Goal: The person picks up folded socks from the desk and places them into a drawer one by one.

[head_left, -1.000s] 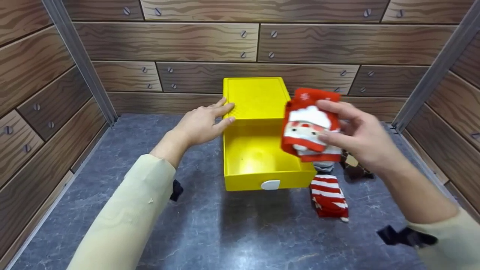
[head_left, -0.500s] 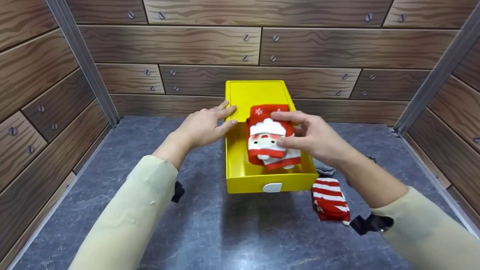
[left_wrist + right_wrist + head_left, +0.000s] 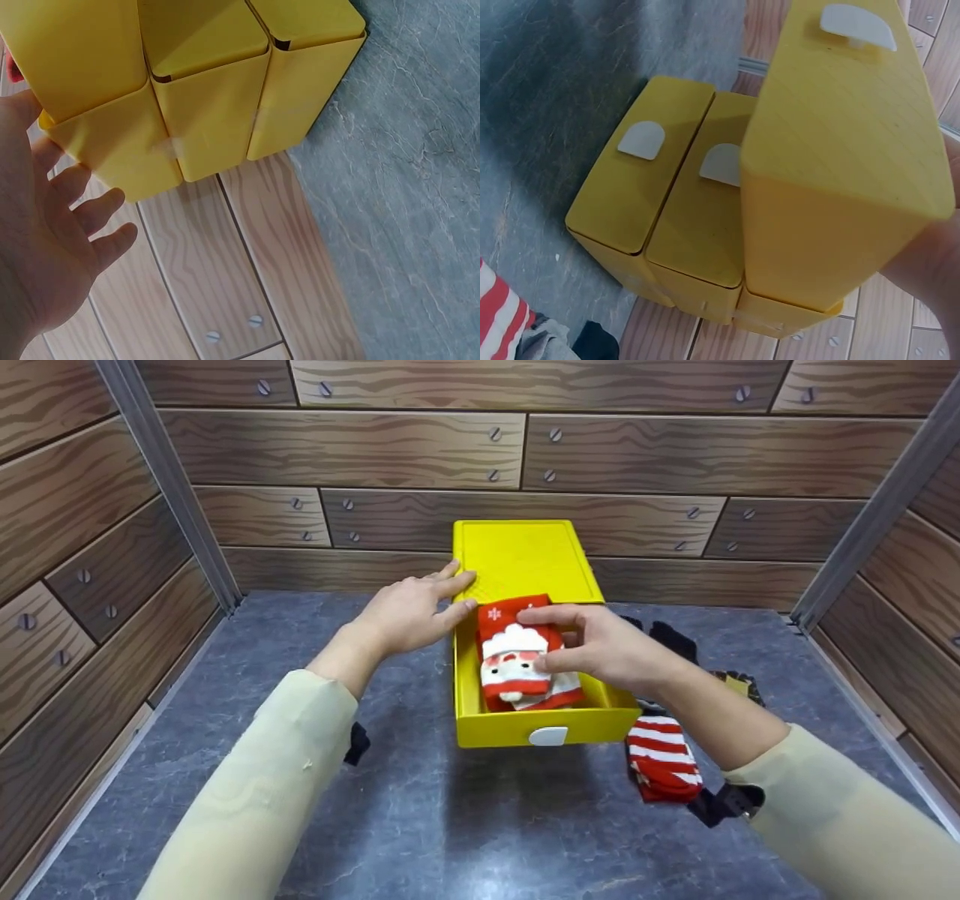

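The folded Santa sock (image 3: 520, 666) is pinched by the right hand (image 3: 607, 649) inside the pulled-out top drawer (image 3: 480, 727). The yellow drawer unit (image 3: 525, 559) is touched by the left hand (image 3: 409, 611), fingers straight. A striped sock (image 3: 661, 757) lies just beside the drawer.

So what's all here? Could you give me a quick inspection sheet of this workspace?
Surface: grey marbled tabletop.
Job's things: yellow drawer unit, top drawer pulled open; Santa sock inside it.
Clutter: red-and-white striped sock and dark socks to the drawer's right.
Hands: left hand rests flat on the unit's top edge; right hand pinches the Santa sock.
Cables: nothing seen.
Surroundings: wood-grain walls with screws.
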Available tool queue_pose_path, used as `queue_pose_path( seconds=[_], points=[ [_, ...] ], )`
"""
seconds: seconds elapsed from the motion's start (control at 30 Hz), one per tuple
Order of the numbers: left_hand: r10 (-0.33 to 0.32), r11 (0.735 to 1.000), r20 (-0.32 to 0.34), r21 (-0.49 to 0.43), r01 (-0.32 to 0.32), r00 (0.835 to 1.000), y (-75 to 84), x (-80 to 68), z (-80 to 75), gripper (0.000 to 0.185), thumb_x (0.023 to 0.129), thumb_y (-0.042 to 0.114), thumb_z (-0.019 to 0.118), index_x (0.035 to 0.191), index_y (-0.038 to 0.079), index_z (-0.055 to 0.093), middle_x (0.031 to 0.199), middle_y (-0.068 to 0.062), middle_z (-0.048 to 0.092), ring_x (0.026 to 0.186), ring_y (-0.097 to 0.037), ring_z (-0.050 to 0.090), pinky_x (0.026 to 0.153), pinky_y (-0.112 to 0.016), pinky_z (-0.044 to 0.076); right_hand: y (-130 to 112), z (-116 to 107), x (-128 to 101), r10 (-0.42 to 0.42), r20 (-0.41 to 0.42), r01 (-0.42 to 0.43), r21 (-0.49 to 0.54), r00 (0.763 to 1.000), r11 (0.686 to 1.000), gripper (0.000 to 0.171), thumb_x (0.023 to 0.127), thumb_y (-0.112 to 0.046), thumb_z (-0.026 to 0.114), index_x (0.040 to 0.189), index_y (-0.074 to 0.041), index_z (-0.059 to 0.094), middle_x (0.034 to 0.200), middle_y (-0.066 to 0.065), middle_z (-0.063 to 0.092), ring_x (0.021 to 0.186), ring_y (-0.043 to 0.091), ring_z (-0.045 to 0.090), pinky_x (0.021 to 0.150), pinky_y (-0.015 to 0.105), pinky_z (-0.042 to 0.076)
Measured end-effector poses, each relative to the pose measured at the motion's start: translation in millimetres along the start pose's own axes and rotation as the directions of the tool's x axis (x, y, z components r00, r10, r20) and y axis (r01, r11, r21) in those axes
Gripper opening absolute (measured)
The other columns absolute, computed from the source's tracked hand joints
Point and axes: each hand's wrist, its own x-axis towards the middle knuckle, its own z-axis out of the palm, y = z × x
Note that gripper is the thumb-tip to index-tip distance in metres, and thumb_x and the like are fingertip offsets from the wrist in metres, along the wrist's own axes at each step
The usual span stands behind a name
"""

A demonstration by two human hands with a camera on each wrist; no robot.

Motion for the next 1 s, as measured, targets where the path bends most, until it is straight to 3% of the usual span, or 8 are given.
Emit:
queue_pose_path(
  seconds=[0.3,0.57,0.8,1.0],
  points=[
    [-0.033,0.999,0.007,-0.005,0.033,0.999,1.1,-0.2,-0.4,0.067,0.109,0.066,0.036,0.169,0.037,0.028,0.176,0.004,0.02,0.157,-0.031,0.033,0.125,-0.054,0.029,0,6,13,0.111,0.007,-0.11,-0.087,0.994,0.99,0.061,0.095,-0.035,0.081,0.152,-0.035,0.06,0.155,0.006,0.048,0.136,0.034,0.044,0.115,0.055,0.034],
    [-0.035,0.999,0.007,-0.017,0.035,0.999,1.3,-1.1,1.9,0.068,0.108,0.066,0.036,0.169,0.037,0.027,0.176,0.006,0.018,0.157,-0.031,0.034,0.125,-0.054,0.03,2,12,25,0.185,0.008,-0.185,-0.052,0.983,0.981,0.061,0.096,-0.036,0.081,0.152,-0.039,0.058,0.154,0.003,0.049,0.135,0.032,0.046,0.116,0.053,0.034],
    [-0.036,0.999,0.005,-0.01,0.036,0.999,1.2,0.1,1.2,0.067,0.108,0.065,0.037,0.169,0.037,0.028,0.176,0.005,0.02,0.156,-0.033,0.035,0.124,-0.055,0.031,2,13,31,0.191,0.025,-0.191,-0.022,0.981,0.981,0.06,0.096,-0.035,0.08,0.152,-0.039,0.058,0.154,0.001,0.046,0.137,0.031,0.044,0.117,0.053,0.032],
    [-0.028,1.0,0.007,0.0,0.028,1.0,0.8,-0.2,0.0,0.068,0.109,0.066,0.035,0.169,0.036,0.028,0.176,0.004,0.019,0.156,-0.034,0.035,0.124,-0.055,0.031,2,12,29,0.168,0.096,-0.172,0.032,0.981,0.985,0.06,0.094,-0.027,0.082,0.15,-0.03,0.061,0.151,0.005,0.052,0.134,0.032,0.048,0.115,0.05,0.035]
  ],
)
